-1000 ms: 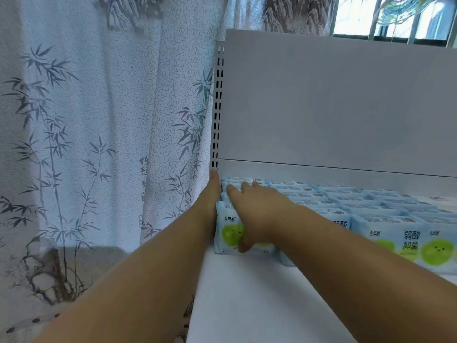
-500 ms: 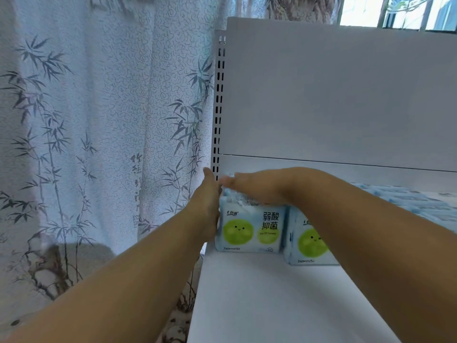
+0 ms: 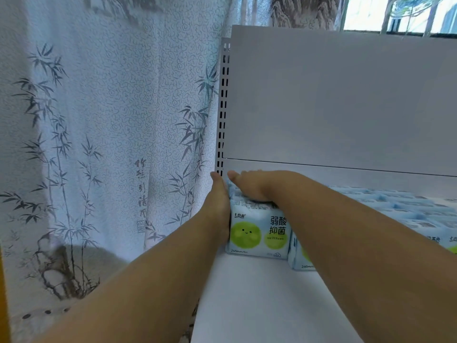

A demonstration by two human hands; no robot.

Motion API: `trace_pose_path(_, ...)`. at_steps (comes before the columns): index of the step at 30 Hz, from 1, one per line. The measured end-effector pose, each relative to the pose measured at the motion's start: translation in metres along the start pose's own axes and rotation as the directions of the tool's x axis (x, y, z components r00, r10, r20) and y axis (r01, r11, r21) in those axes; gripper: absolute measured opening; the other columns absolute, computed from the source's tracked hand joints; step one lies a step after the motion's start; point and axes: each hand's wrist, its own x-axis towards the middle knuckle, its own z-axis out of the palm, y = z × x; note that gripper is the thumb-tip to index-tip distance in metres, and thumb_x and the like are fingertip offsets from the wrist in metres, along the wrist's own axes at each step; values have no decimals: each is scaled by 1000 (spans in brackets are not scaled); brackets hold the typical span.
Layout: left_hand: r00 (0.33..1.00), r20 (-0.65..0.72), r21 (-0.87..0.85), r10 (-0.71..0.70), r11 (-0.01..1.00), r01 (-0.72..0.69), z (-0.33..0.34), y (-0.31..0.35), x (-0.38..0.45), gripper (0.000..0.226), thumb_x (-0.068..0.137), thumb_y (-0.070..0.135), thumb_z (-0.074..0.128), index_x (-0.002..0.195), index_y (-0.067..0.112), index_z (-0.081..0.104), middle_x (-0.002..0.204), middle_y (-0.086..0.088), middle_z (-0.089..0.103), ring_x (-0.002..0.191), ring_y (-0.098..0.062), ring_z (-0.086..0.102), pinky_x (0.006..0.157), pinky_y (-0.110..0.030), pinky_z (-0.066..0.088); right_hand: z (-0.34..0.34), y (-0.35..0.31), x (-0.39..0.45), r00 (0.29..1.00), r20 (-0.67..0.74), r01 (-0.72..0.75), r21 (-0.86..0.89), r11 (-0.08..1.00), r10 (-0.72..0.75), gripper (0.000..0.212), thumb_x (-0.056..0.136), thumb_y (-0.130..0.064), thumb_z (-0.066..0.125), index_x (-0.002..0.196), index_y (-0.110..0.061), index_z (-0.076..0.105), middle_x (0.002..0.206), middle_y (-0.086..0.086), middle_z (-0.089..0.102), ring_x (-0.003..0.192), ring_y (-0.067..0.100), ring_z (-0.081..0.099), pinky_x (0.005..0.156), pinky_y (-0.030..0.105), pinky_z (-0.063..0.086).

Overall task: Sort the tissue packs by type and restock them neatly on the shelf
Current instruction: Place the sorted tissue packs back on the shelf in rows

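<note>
Right now your hands are both on the leftmost tissue pack [image 3: 258, 231], the one with the green smiley circle on its front, which stands at the left end of the white shelf [image 3: 259, 298], close to the perforated upright [image 3: 223, 107]. Your left hand [image 3: 218, 206] lies flat against the left side of that pack, fingers straight and pointing toward the back panel [image 3: 341, 95], with the thumb tip up near the upright's foot. Your right hand [image 3: 252, 185] rests palm down on top of the same pack, fingers extended toward the upright, not curled around anything. Just to the right of this pack stands a second pack [image 3: 300, 258], touching it and set slightly nearer to you; your right forearm hides most of it. More blue and white packs [image 3: 408, 209] run on to the right of it along the back panel. Left of the upright hangs a curtain [image 3: 99, 144] printed with bamboo
</note>
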Motion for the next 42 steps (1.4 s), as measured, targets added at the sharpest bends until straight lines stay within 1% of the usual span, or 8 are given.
trace_pose_path(4,1000,9,102,-12,995,11,5,-1,-5,70,97,67,16,93,12,59,96,-17,71,110,-36,59,82,-43,47,8,-9,0,1000,5,1,-16,1000,-1,70,101,-59,3,156,-20,22,161,14,21,148,32,20,119,49,13)
trace_pose_path(8,996,-17,179,87,980,-82,2,1,3,77,101,59,14,146,2,39,149,-24,42,131,-42,47,68,-28,45,4,-10,-8,998,34,48,59,997,-50,57,105,-50,5,157,-27,16,160,12,26,146,30,27,117,44,18)
trace_pose_path(13,998,23,103,61,993,-63,-1,2,-1,70,96,68,20,103,13,63,85,-16,74,86,-28,65,85,-45,51,-6,-13,-20,998,37,38,66,997,-41,59,106,-49,8,157,-22,16,162,10,21,148,28,22,118,45,15)
trace_pose_path(20,952,64,433,298,851,-296,-3,16,-36,56,101,59,23,146,29,38,146,8,46,119,-3,47,94,-21,31,-46,25,-79,974,-202,119,64,991,-104,66,103,-55,26,156,-15,23,162,6,22,149,24,20,119,40,14)
trace_pose_path(22,890,119,551,441,716,-429,1,18,-45,39,103,47,37,137,29,45,135,9,54,117,6,53,90,-12,34,-52,43,-99,969,-204,151,53,987,-138,72,98,-61,35,155,-17,28,161,1,26,148,21,24,118,36,17)
trace_pose_path(24,802,293,792,520,338,-508,6,19,-50,49,98,34,55,145,27,41,144,4,47,128,-10,48,104,-27,39,-53,62,-118,981,-134,139,-8,990,-139,90,84,-72,50,155,-22,27,161,-3,27,146,18,26,117,35,20)
trace_pose_path(30,798,589,709,130,-557,-432,51,-15,-52,111,75,55,74,157,21,7,164,-1,14,149,-17,14,122,-34,10,-23,110,-143,992,-25,118,-179,977,-124,125,52,-69,83,153,-29,20,151,-6,38,134,17,42,110,36,37)
trace_pose_path(42,828,481,723,289,-664,-188,66,-46,-29,114,65,61,79,154,19,22,151,-3,41,134,-22,43,110,-35,34,19,123,-110,939,-273,69,-448,891,-209,90,69,-44,82,140,-12,36,125,7,57,112,27,58,85,36,45)
